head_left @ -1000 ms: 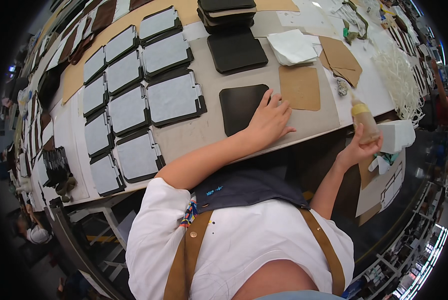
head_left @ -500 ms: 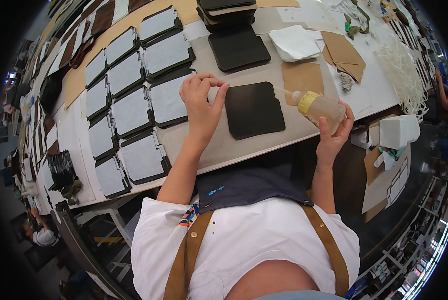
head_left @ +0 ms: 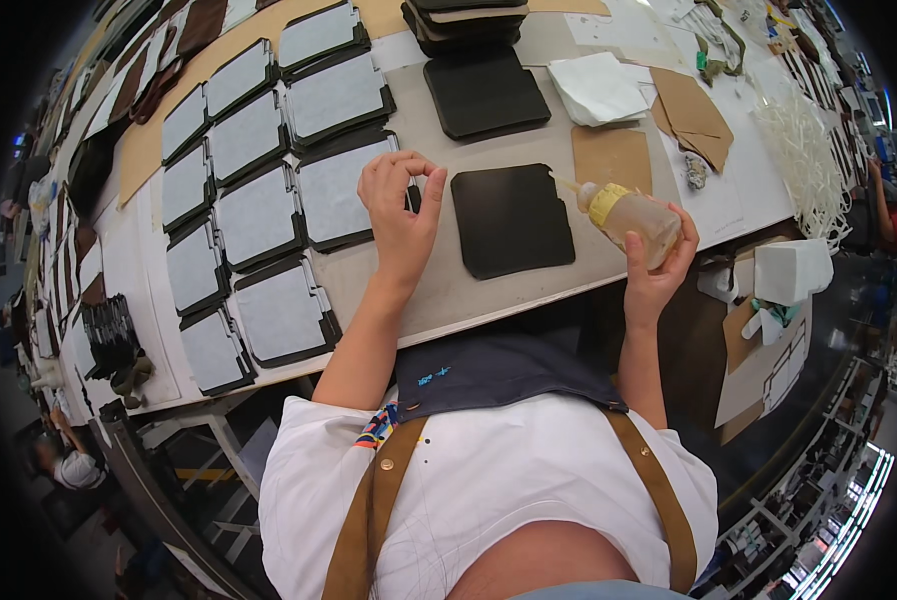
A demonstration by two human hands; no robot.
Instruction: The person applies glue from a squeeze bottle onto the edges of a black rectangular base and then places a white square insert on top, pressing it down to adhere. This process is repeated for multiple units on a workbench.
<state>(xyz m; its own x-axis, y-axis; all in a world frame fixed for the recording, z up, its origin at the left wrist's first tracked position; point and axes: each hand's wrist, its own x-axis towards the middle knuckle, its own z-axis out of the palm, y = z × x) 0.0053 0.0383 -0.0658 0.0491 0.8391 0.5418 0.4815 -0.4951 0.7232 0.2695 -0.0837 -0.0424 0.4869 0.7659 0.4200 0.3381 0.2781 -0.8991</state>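
A dark, flat leather-like panel [head_left: 515,222] with rounded corners and a small notch lies on the table in front of me. To its left, my left hand [head_left: 402,205] hovers, thumb and index finger meeting in a pinch; anything between the fingertips is too small or hidden to make out. My right hand [head_left: 659,262] is wrapped round a translucent squeeze bottle [head_left: 644,225] with yellow tape at its shoulder. The bottle is tilted, its thin nozzle pointing left at the panel's upper right edge; whether it touches I cannot tell.
Rows of black-edged panels with pale grey faces [head_left: 259,212] fill the left. Behind the panel lies another dark panel [head_left: 489,92], beside a dark stack [head_left: 466,22]. White sheets [head_left: 597,88], brown card pieces [head_left: 612,158] and pale strips [head_left: 801,160] are at right.
The view has shifted slightly. Both hands keep nearly the same pose, and the bottle stays in my right hand with its nozzle close to the panel's upper right edge.
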